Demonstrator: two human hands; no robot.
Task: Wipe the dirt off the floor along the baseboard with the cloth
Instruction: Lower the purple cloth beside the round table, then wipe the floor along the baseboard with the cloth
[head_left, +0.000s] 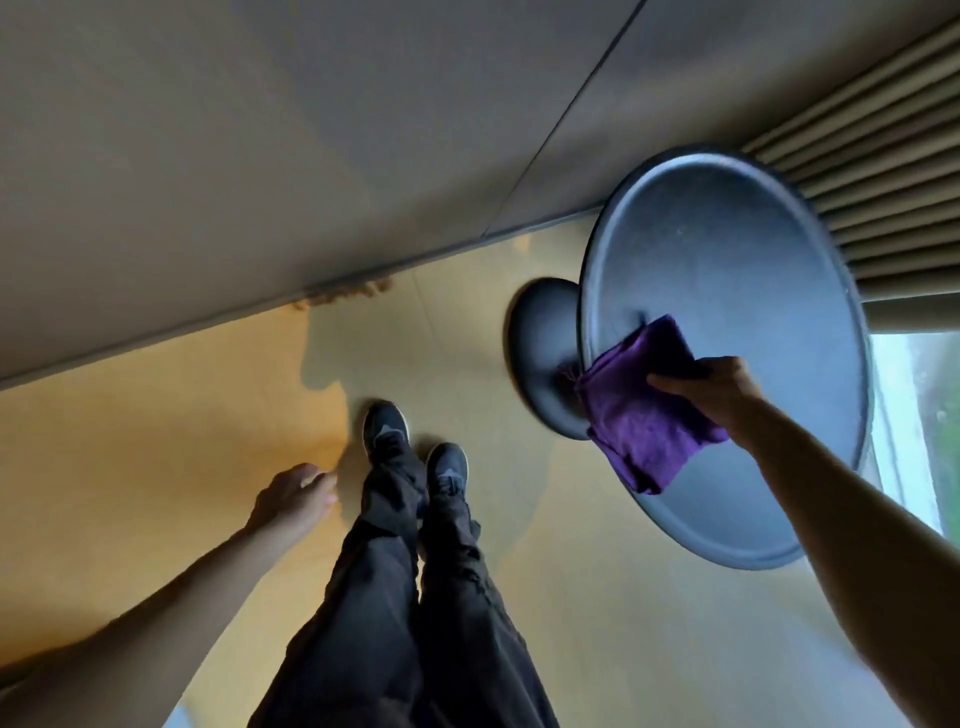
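1. Our right hand (711, 395) grasps a folded purple cloth (644, 410); the fingers pinch its right edge, and the rest of the cloth hangs free below and to the left of the hand.
2. The cloth is in the air above the near-left part of a round grey tabletop (727, 353), at the right of the scene. It does not touch the floor.
3. Our left hand (296, 496) is loosely curled and holds nothing. It hangs at the left, beside our legs.
4. Under the tabletop we see its round dark base (540, 358) standing on the floor.
5. Our two dark shoes (410, 452) stand on the yellowish floor (156, 441), in the middle of the scene, below dark trousers (415, 597).
6. Far from us, the baseboard (208, 322) runs along the bottom of the wall. A small brown patch of dirt (343, 293) lies on the floor just against it, well apart from the cloth.
7. At the far right hangs a pleated curtain (883, 156).
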